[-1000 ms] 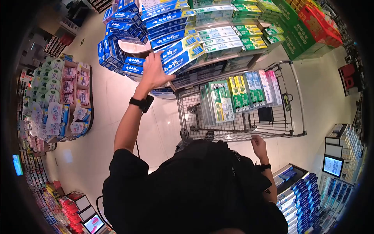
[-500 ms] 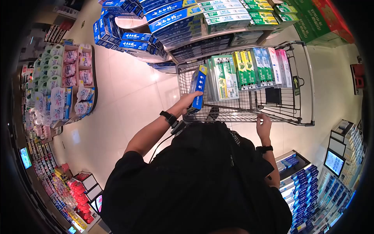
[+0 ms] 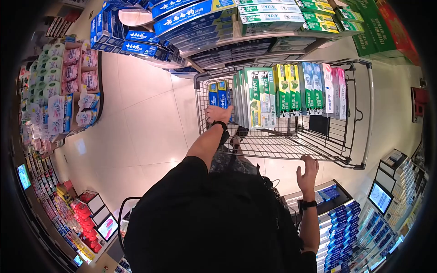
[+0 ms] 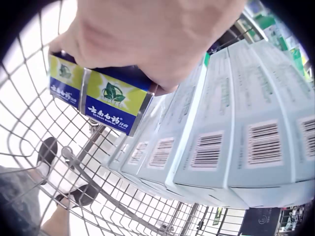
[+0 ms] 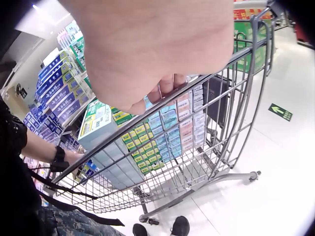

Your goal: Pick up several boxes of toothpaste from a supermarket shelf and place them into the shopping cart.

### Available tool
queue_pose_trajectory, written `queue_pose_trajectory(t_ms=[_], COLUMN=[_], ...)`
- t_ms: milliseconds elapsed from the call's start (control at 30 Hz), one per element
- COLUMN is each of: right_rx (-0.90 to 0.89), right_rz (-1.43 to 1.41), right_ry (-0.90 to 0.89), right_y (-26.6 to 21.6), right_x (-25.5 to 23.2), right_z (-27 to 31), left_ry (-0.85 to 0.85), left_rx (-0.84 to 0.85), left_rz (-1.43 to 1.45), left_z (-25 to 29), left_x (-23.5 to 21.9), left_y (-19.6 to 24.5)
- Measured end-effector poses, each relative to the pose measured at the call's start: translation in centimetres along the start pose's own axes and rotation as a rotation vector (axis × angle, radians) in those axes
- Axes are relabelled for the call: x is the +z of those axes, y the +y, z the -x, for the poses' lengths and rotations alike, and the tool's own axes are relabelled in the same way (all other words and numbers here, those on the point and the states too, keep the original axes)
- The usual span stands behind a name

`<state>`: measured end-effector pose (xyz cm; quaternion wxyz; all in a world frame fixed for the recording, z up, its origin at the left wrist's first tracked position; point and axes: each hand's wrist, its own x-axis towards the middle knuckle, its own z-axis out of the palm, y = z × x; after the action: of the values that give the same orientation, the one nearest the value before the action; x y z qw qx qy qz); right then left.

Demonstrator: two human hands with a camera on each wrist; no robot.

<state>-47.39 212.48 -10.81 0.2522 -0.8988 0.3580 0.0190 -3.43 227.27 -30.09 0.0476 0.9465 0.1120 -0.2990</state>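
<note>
My left hand [image 3: 219, 113] reaches down into the left end of a wire shopping cart [image 3: 273, 148]. It grips two blue toothpaste boxes [image 3: 218, 93], standing side by side on end. The left wrist view shows the yellow-and-blue ends of these toothpaste boxes [image 4: 106, 101] below the hand, above the wire floor. Right beside them stands a row of pale toothpaste packs [image 4: 211, 142] with barcodes. My right hand [image 3: 308, 175] is at the near rim of the cart, its fingers [image 5: 167, 86] hooked over the top rail and its thumb apart.
Green Darlie packs [image 3: 260, 98], yellow-green, blue and pink packs line the cart's far side. Behind it, a display shelf holds stacked blue boxes [image 3: 195, 18] and Darlie boxes [image 3: 268, 18]. Tissue packs [image 3: 59, 86] stand left; another toothpaste display [image 3: 339, 227] is behind right.
My left hand has taken blue toothpaste boxes from the display and lowered them into the cart's left end. My right hand has come onto the near rim.
</note>
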Motion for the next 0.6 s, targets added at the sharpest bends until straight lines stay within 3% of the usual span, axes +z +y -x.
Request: queue_pose_trajectory(t_ms=[100,167,267,333,400,467,600], right_rx=[0.035,0.106,0.081,0.097,0.078,0.080,0.073], right_rz=[-0.019,-0.200,-0.138,-0.138,-0.117,-0.104,-0.062], right_ry=[-0.063,-0.061,-0.082,-0.095,-0.089,-0.091,-0.095], right_y=[-0.9,-1.8,-2.1,-2.3,-2.5,-2.8,-3.1], right_x=[0.2,-0.3,-0.2,-0.2,-0.1,0.2,0.3], right_z=[-1.0,-0.6,-0.8,-0.9,-1.1,-1.5,-0.8], left_ry=[0.072,0.100,0.161,0.256,0.241,0.179,0.026], left_rx=[0.048,0.011,-0.019,0.123,0.182,0.373,0.261], left_rz=[-0.052,-0.058,-0.071,-0.070,-0.057,0.076,0.229], left_z=[-3.1,-2.3,-2.6,-3.1,-4.0,-5.4,-7.9], left_x=[3.0,4.8,6.6,7.2,7.1,6.5,6.0], left_y=[1.6,1.7,1.2,-0.5,-1.7,-2.2,-1.8])
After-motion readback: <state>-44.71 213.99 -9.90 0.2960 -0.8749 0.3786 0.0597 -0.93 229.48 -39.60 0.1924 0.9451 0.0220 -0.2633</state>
